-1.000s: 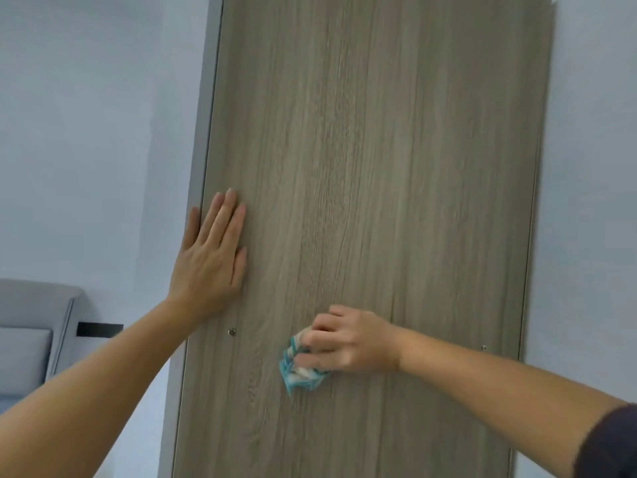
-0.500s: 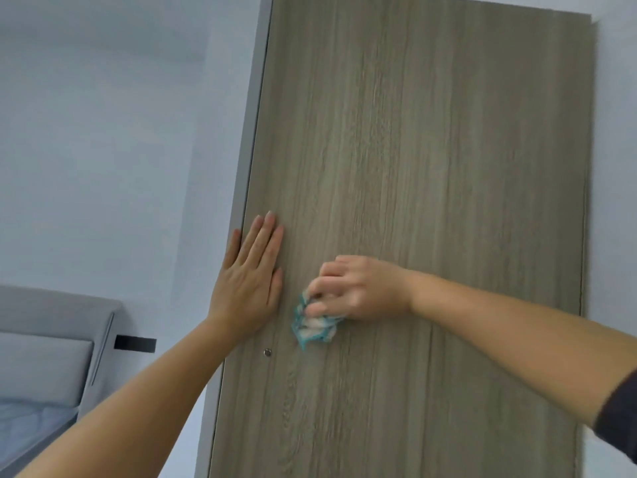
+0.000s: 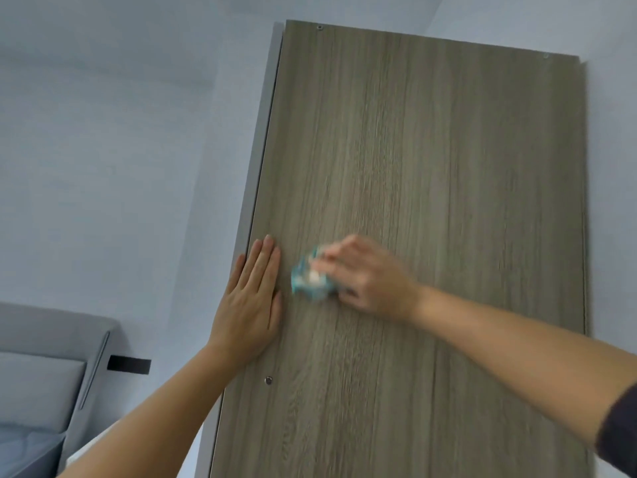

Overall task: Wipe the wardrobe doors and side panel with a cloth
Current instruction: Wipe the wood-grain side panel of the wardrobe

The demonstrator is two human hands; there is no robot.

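Your side panel [image 3: 431, 167] is a greyish-brown wood print, with fine darker grain running lengthwise in streaks from its top edge to its bottom. Along its left edge runs a plain light grey edge strip [image 3: 262, 132]. The small round fittings [image 3: 268, 380] on the panel, one near the lower left edge, are silver-grey. The cloth [image 3: 310, 281], blurred near the panel's left edge, shows turquoise with white patches; its exact pattern can't be made out. The wall [image 3: 103, 167] is a plain pale blue-grey, and a black strip [image 3: 129, 365] sits on it. The headboard [image 3: 51, 339] is plain mid grey, the bedding [image 3: 24, 446] below it pale blue. Your sleeve [image 3: 620, 429] is dark, near black.
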